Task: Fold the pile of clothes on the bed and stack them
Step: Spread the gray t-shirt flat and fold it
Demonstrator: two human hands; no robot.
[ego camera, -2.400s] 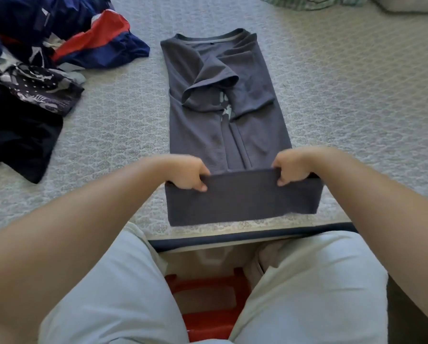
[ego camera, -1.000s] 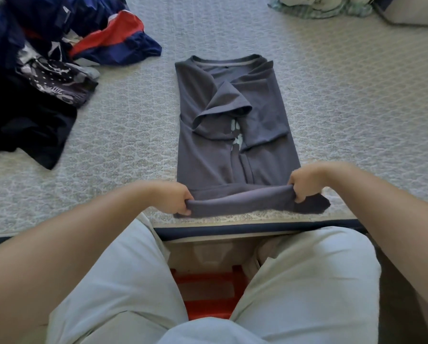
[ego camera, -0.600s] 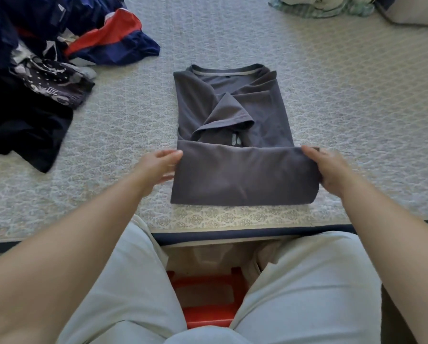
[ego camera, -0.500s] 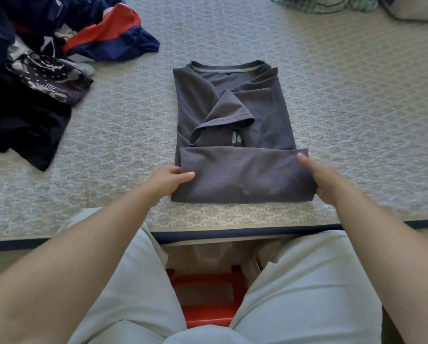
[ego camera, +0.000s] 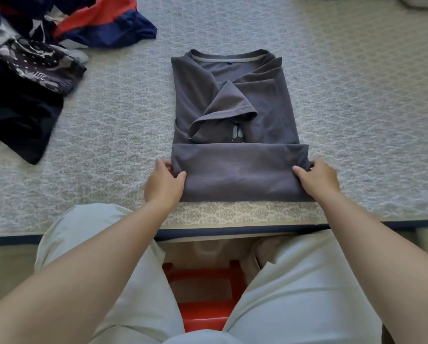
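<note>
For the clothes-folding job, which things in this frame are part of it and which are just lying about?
In the job:
grey T-shirt, half folded
left hand and right hand, gripping its folded end
unfolded clothes pile
bed

Lying about:
red stool under the person

Arms: you are showing both forearms bare, with no sleeves in view.
Legs: you are wearing pale grey-white trousers, smooth fabric, lightly creasing near the knees.
Hands: you are wearing nothing on either.
</note>
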